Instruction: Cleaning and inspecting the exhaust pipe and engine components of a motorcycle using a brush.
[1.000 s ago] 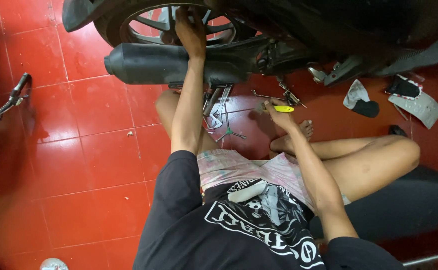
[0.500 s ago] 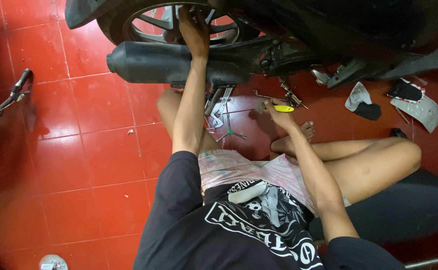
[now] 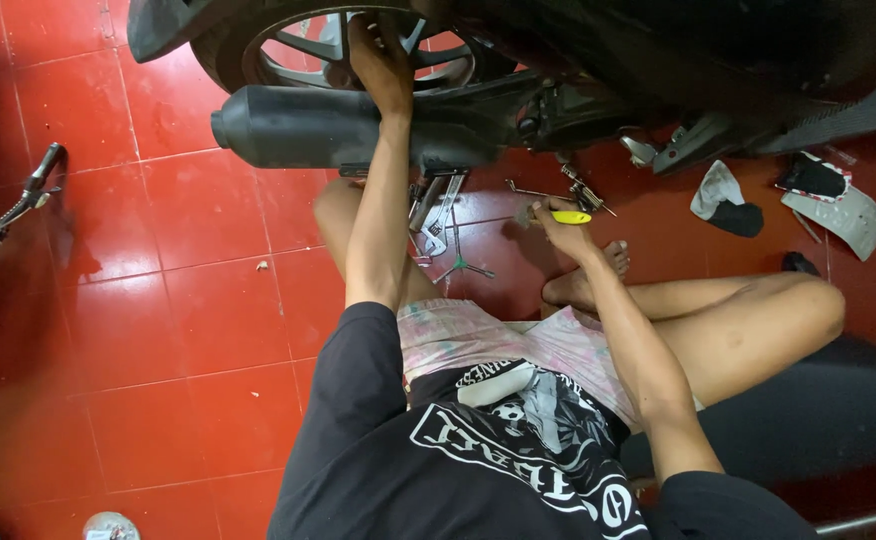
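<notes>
Black rubber and spokes met my left hand [image 3: 383, 65], which gripped the rear wheel [image 3: 358, 40] to steady it, while my right hand [image 3: 555, 222] closed around a yellow-handled screwdriver [image 3: 564, 216] on the floor [image 3: 158, 300] beside my foot.

Floor: glossy red square ceramic tiles [image 3: 158, 300] with dark grout lines, reflecting overhead light. A crumpled grey-and-black rag [image 3: 723, 200] and a grey ribbed metal plate [image 3: 853, 215] lie at the right. No walls or windows visible.
</notes>
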